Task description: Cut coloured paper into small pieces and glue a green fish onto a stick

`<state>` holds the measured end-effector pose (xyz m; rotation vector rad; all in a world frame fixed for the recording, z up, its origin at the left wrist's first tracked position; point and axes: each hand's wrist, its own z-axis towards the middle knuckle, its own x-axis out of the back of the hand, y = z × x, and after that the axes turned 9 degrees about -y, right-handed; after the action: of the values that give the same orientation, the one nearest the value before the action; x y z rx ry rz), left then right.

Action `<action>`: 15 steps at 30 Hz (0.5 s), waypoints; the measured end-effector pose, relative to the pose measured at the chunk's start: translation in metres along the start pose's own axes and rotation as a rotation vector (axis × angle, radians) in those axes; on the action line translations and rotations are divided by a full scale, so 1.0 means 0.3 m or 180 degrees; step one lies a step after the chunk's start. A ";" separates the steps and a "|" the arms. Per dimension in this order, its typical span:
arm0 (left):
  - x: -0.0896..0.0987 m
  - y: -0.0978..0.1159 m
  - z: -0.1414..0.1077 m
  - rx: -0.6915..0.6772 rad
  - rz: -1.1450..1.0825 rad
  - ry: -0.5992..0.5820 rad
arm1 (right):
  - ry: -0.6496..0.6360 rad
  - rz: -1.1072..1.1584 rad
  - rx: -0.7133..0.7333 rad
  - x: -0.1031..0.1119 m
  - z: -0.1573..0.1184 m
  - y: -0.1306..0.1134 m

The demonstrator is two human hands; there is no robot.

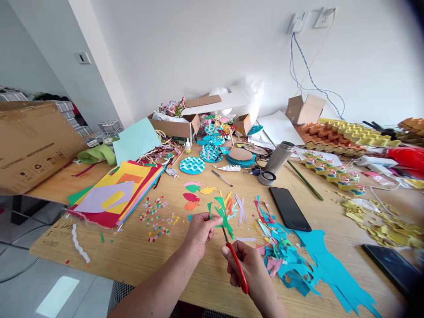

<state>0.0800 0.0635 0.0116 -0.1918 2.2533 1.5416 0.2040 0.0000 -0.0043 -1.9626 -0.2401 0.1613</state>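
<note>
My left hand [198, 234] is closed in a pinch, and a narrow green paper piece [210, 209] sticks up from behind its fingers. In my right hand [253, 267] is a pair of scissors [237, 267] with red handles. The blades point away from me, and their tips are close to my left fingertips. Just beyond them lie green paper strips [227, 224], partly hidden by my fingers. Paper fish, among them a yellow fish [208, 190] and an orange fish [191, 205], lie farther back. Purple paper strips [240, 207] are to their right.
Blue paper scraps [327, 260] spread over the right side, beside a black phone [289, 208]. A steel flask [280, 158] stands behind. Coloured paper sheets [109, 198] are stacked at left, near small paper dots [154, 216]. Egg trays [357, 134] sit at back right.
</note>
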 end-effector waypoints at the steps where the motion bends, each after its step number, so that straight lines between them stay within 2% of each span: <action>1: 0.000 -0.002 0.001 0.0005 -0.0004 0.0004 | 0.0007 0.0004 -0.0002 0.000 -0.001 0.001; 15: -0.009 -0.013 0.011 -0.0009 0.0020 0.0003 | 0.0062 -0.0094 -0.0163 0.010 -0.025 0.020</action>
<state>0.0845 0.0649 0.0082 -0.1862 2.2547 1.5483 0.2091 -0.0082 -0.0069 -2.0095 -0.2625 0.1177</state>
